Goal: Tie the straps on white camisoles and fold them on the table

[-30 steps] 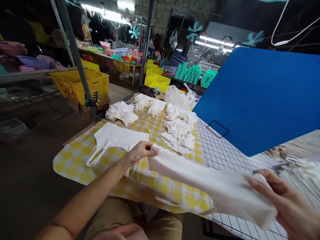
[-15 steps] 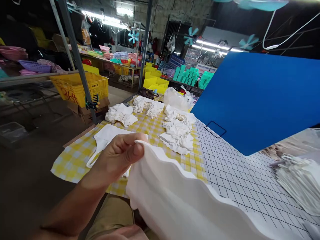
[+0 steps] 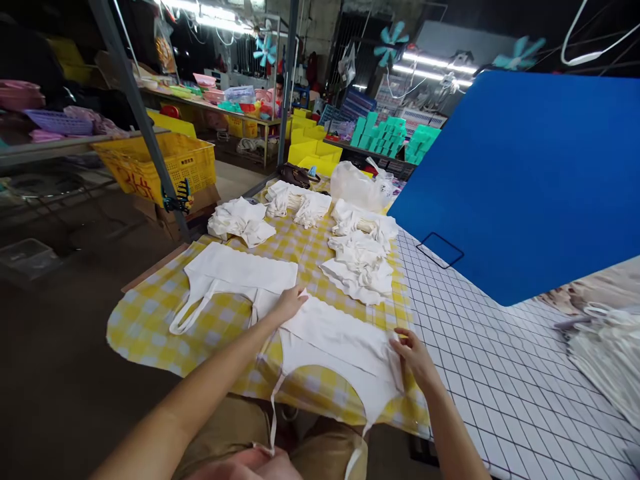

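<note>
A white camisole (image 3: 335, 340) with thin straps is spread at the near edge of the yellow checked cloth, its straps hanging over toward my lap. My left hand (image 3: 289, 305) pinches its upper left corner. At the opposite end, my right hand (image 3: 414, 357) has thumb and fingers closed on the right corner. Just left of it lies a second white camisole (image 3: 240, 270), flat, with one strap looped toward me; my left forearm crosses near its right end.
Several piles of white garments, among them a left pile (image 3: 240, 220) and a right pile (image 3: 361, 263), sit farther back on the checked cloth (image 3: 305, 257). A blue board (image 3: 530, 180) leans over the grid-patterned surface (image 3: 465, 347) at right. A metal post (image 3: 145, 127) rises at left.
The white camisole, held up close before me by my left hand, now lies lowered on the checked cloth. My right hand has come into view, gripping its right end.
</note>
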The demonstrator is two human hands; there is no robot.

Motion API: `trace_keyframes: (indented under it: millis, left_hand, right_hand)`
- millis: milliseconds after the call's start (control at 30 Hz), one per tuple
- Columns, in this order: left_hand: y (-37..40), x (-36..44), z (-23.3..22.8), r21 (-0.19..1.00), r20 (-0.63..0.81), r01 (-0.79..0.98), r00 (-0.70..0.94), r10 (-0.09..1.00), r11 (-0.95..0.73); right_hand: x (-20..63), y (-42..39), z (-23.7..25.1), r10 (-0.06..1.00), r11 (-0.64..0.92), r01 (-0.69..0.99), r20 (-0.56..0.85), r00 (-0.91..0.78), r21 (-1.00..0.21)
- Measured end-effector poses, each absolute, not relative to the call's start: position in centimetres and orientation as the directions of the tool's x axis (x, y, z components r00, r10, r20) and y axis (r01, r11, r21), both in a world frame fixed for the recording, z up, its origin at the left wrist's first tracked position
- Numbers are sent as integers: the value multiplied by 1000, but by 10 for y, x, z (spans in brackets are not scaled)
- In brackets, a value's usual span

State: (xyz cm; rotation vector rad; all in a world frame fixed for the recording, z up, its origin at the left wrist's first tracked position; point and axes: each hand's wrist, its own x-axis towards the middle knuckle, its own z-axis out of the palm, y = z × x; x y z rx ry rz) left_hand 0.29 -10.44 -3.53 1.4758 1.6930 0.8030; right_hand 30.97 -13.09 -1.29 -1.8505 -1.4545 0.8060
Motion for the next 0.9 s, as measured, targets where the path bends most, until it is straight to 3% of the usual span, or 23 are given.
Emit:
trace_keyframes:
  millis: [100, 167, 233, 367, 433, 567, 667, 833, 900]
  left_hand:
    - [-106, 2, -45, 808, -127, 574, -46, 991, 130]
    - [-111, -2, -47, 764, -113, 637, -20, 993, 100]
    - [-115, -6, -47, 743, -100, 666, 8, 995, 69]
    - [-113, -7, -48, 845, -44, 535, 73, 996, -2]
    - [-109, -2, -49, 850, -9, 525, 76, 997, -32]
    - [-102, 8, -60, 723, 36, 686, 81, 996, -82]
    - [-102, 13, -68, 648, 48, 754, 106, 993, -111]
    - [-104, 11, -68, 597, 134, 784, 117, 984, -174]
    - [-106, 11, -65, 550, 127, 815, 137, 982, -184]
  right_hand:
    - [325, -127, -37, 959, -281, 519, -216, 184, -807]
    - [332, -129, -41, 955, -294, 532, -224, 193, -794]
    - [334, -131, -38, 956, -279, 572, -167, 241, -772]
    - [330, -129, -27, 909, -229, 673, 92, 406, -703]
    - [328, -125, -26, 889, -260, 711, 125, 440, -654]
    - [324, -119, -36, 915, -358, 797, -13, 403, -487]
    - [321, -118, -45, 915, -384, 816, -57, 400, -432]
    - [321, -113, -46, 944, -267, 853, 58, 326, -448]
    - [322, -112, -46, 952, -234, 884, 92, 293, -404]
